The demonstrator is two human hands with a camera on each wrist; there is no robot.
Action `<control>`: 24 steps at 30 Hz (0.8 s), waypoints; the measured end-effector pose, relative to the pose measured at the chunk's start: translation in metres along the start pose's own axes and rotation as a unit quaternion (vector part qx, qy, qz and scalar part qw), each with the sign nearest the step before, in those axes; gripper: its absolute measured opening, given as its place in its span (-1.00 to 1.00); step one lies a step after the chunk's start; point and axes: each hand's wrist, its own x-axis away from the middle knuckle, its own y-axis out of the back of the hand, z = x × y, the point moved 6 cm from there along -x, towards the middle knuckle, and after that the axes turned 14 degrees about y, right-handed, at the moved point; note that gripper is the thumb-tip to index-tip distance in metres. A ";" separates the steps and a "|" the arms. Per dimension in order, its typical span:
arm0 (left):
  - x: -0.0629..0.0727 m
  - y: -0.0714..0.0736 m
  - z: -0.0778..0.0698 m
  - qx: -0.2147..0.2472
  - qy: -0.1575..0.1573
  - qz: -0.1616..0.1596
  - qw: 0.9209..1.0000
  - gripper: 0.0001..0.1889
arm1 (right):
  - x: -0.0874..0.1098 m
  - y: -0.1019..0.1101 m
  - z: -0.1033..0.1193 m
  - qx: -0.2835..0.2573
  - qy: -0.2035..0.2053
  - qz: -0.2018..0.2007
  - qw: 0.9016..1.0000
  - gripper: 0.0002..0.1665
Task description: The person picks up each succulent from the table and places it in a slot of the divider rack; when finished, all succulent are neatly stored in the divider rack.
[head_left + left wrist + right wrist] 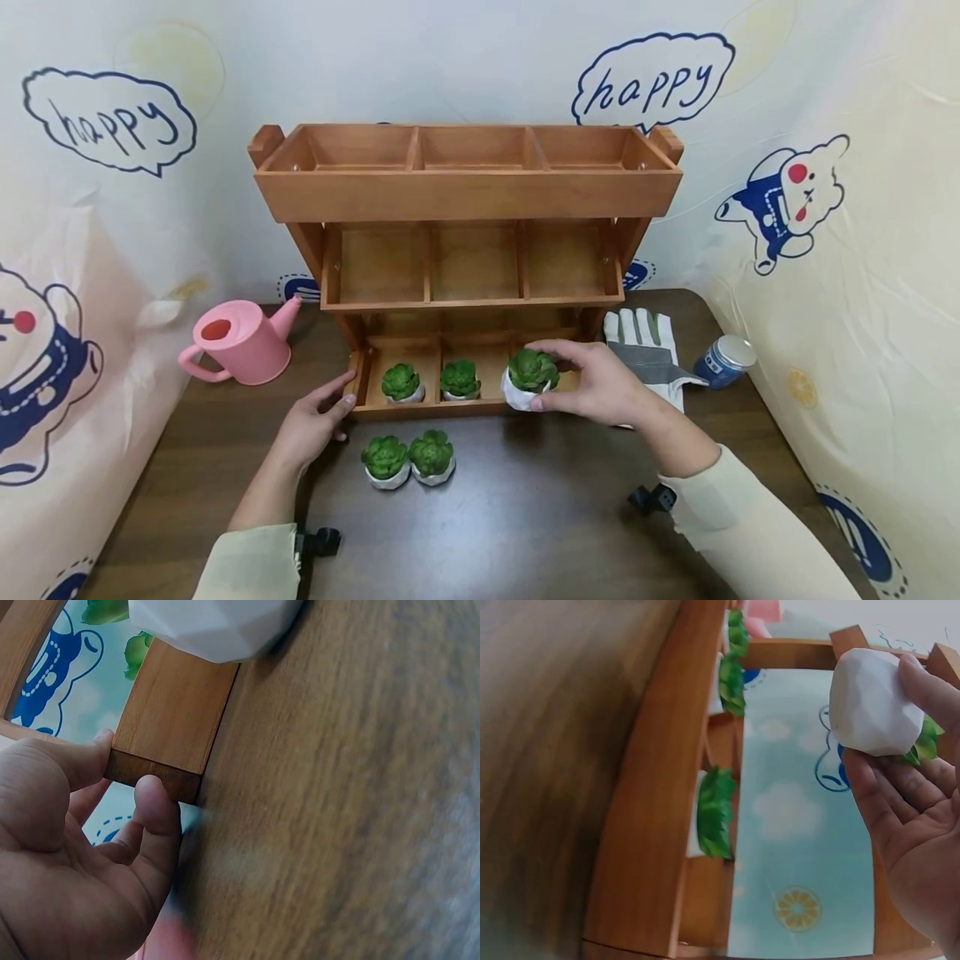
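My right hand (600,383) pinches a small potted succulent (532,371) between thumb and fingers, over the right part of the shelf's bottom tier. Its faceted white pot shows in the right wrist view, with green leaves beyond. My left hand (309,425) grips the left end of the bottom tier of the wooden shelf (468,197), thumb and fingers around the board's end (154,766). A potted succulent (401,383) sits in the left bottom compartment and another succulent (459,379) in the middle one. Two more succulents (385,461) (432,457) stand side by side on the table in front.
A pink watering can (243,342) stands left of the shelf. To the right lie grey-and-white gloves (648,354), beside a blue can with a silver lid (725,362). The dark wooden table (495,517) extends toward me. A printed cloth (450,67) hangs behind.
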 end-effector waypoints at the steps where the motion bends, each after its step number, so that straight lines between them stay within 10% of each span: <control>1: 0.001 0.000 0.000 0.000 -0.002 0.001 1.000 -0.40 | 0.000 0.003 0.000 0.002 -0.001 -0.003 1.000 -0.20; 24: 0.002 0.002 0.001 0.009 -0.002 0.003 1.000 -0.41 | -0.022 0.063 0.019 0.031 0.010 -0.061 0.998 -0.26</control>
